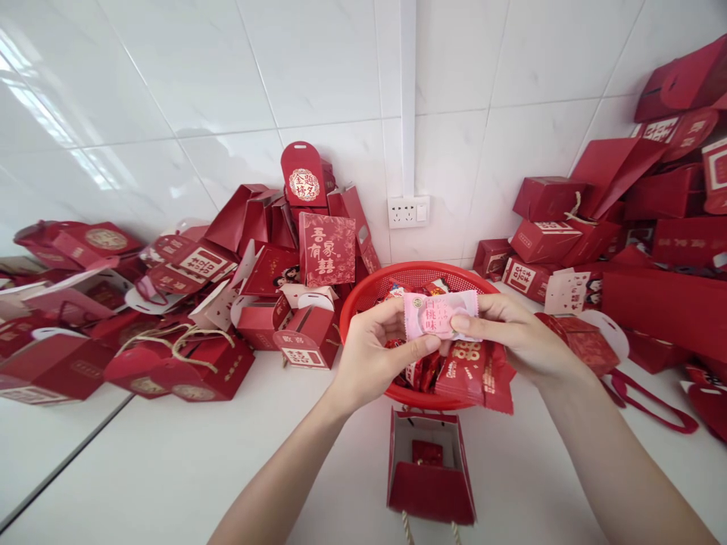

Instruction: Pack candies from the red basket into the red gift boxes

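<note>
Between my two hands is a small pink wrapped candy (436, 315) with printed characters, held above a red plastic basket (363, 281). My left hand (378, 344) grips its left end, with the thumb at the lower edge. On the other side, my right hand (511, 333) pinches it with the thumb over its front. Red candy packets fill the basket, and a larger red packet (469, 375) hangs over the near rim. In front of the basket stands an open red gift box (430, 490) with rope handles; a small red wrapped piece (427, 453) lies inside it.
Many red gift boxes crowd the left side, some with rope handles (193, 344). A square red box (328, 250) stands upright behind them. More red boxes (548, 240) are piled high at the right. A tiled wall with a power socket (407, 212) rises behind the white table (318, 454).
</note>
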The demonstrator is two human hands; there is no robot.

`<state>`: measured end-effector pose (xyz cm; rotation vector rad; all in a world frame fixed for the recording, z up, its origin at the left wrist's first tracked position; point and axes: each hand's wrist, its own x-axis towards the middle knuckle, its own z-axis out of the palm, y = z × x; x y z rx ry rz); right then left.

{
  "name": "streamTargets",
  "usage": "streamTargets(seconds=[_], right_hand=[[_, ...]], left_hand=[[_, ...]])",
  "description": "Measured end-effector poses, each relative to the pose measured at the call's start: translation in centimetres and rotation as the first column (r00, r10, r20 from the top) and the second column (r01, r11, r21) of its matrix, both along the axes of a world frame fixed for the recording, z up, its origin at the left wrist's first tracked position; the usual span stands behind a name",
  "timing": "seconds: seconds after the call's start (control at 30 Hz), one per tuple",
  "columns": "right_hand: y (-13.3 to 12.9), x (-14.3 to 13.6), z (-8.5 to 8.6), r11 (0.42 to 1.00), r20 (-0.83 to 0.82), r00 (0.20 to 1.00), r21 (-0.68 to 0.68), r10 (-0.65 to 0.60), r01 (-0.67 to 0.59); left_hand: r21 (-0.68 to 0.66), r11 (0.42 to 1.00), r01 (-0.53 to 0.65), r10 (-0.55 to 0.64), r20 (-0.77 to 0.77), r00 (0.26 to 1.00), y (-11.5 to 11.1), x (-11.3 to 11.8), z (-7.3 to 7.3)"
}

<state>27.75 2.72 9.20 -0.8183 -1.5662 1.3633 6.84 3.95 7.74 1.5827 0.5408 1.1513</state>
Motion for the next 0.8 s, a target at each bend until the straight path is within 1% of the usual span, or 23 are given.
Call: streamTargets(seconds=[0.1, 0.23, 0.37, 0.5, 0.7, 0.8], right_hand=[[-0.09, 0.05, 0.08, 1.0, 0.027, 0.999, 0.022, -0.023, 0.023], [-0.25, 0.07, 0.22, 0.998, 0.057, 0.998, 0.046, -0.034, 0.032], [-0.52, -0.08, 0.45, 0.988, 0.088, 0.991, 0.128, -0.1, 0.088], [-0.8, 0.03, 0.57, 0.967, 0.136, 0.978, 0.219, -0.16, 0.127], [-0.92, 0.28, 0.5, 0.951, 0.177, 0.963, 0.272, -0.202, 0.15], [-0.96, 0.06, 0.55, 0.949, 0.194, 0.96, 0.281, -0.2, 0.141]], left_hand=[[-0.005, 1.0, -0.011, 0.011, -0.005, 1.0, 0.06, 0.05, -0.09], [0.001, 1.0, 0.003, -0.003, -0.003, 1.0, 0.12, 0.15, -0.14], [0.007, 1.0, -0.001, 0.001, 0.004, 1.0, 0.21, 0.15, -0.15], [-0.043, 0.999, -0.005, 0.006, 0.036, 0.999, 0.35, -0.02, -0.2], [-0.082, 0.995, 0.051, -0.047, 0.052, 0.998, 0.33, -0.2, -0.02], [-0.097, 0.993, 0.06, -0.054, 0.06, 0.997, 0.17, -0.12, 0.16]])
